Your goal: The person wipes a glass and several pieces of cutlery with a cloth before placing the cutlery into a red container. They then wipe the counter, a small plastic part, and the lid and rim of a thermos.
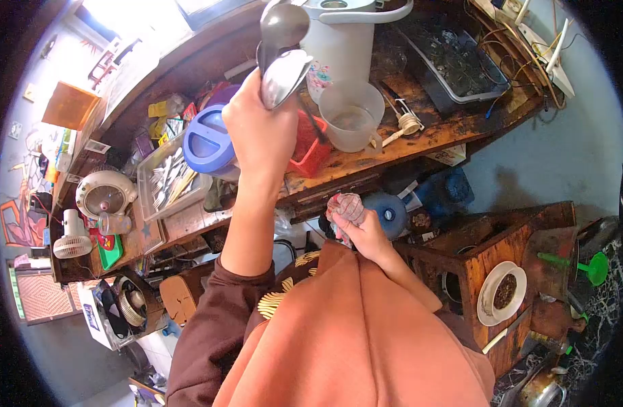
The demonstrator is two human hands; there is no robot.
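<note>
Raised over the bench, my left hand (260,132) is closed around a bunch of metal spoons (285,78). Their shiny bowls point up, and one rounder, darker bowl stands above the others. Behind that hand are a blue-lidded container (208,139) and a red basket (308,146). Lower down, in front of my body, my right hand (367,234) grips a crumpled, pale reddish cloth (345,209). The cloth bulges above its fingers, apart from the spoons.
A cutlery tray (148,207) sits left on the wooden bench (352,163). A translucent plastic jug (352,112) stands before a large white pitcher (342,47). Farther right is a black bin (457,95). A wooden stand (484,271) with a white bowl (488,298) is at lower right.
</note>
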